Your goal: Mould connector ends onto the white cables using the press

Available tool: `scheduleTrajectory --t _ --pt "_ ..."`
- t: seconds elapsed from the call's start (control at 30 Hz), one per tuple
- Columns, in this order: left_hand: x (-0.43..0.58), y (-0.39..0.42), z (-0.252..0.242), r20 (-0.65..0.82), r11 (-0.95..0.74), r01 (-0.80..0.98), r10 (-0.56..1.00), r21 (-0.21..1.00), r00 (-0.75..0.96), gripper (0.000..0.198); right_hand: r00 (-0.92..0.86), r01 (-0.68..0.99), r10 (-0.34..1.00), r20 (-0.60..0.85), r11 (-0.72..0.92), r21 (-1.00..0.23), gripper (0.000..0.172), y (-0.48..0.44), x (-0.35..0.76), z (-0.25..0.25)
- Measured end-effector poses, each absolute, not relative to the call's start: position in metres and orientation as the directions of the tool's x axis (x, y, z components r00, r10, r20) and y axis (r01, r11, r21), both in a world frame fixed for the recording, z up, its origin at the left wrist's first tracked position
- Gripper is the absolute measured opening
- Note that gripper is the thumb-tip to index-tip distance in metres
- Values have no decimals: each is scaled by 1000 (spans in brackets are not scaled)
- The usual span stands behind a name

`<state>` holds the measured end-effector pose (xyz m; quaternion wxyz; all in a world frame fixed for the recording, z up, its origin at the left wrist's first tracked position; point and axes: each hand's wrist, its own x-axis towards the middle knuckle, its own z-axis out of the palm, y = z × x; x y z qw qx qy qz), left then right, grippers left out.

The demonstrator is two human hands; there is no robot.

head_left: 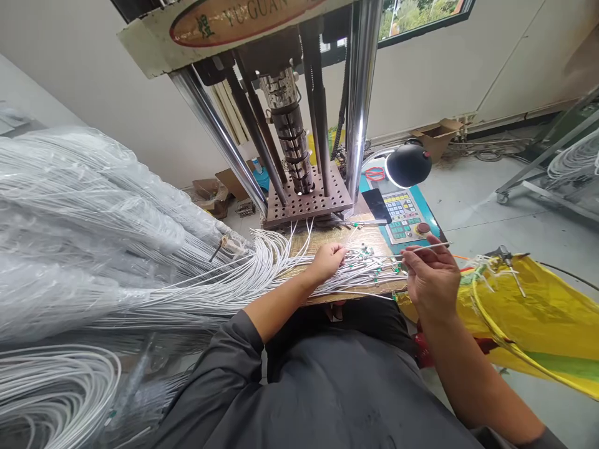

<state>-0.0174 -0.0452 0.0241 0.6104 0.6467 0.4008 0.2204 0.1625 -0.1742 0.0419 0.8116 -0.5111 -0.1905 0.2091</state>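
My right hand (433, 274) pinches a thin white cable (433, 247), whose end sticks out past the fingers to the right. Over the middle of the worktable, my left hand (329, 260) has thumb and fingertips pressed together; what lies between them is too small to make out. Beneath and around both hands spreads a thick bundle of white cables (262, 265), several with small green pieces (365, 251) at their ends. The bundle runs leftward off the wooden tabletop (322, 237).
Behind the hands stands a press with a perforated metal plate (322, 202). To its right are a lamp (409, 165), a control panel (403, 215), a dark phone-like slab (375, 204) and red-handled scissors (374, 174). Plastic-wrapped cables (84, 206) fill the left; a yellow bag (547, 318) hangs at right.
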Motion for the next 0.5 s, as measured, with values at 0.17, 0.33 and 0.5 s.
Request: scheduleTrajectory --t 0.17,0.33,0.5 --pt "-23 -32 34 -97 -36 202 786 979 611 24 857 -48 491 156 377 -925 64 -187 167 38" --pt "-30 -16 52 -200 306 -76 771 949 605 26 848 -127 525 71 331 -935 69 -186 174 15" --pt "-33 -16 59 -161 244 -28 719 969 676 32 794 -130 607 5 178 -975 83 -187 192 -10"
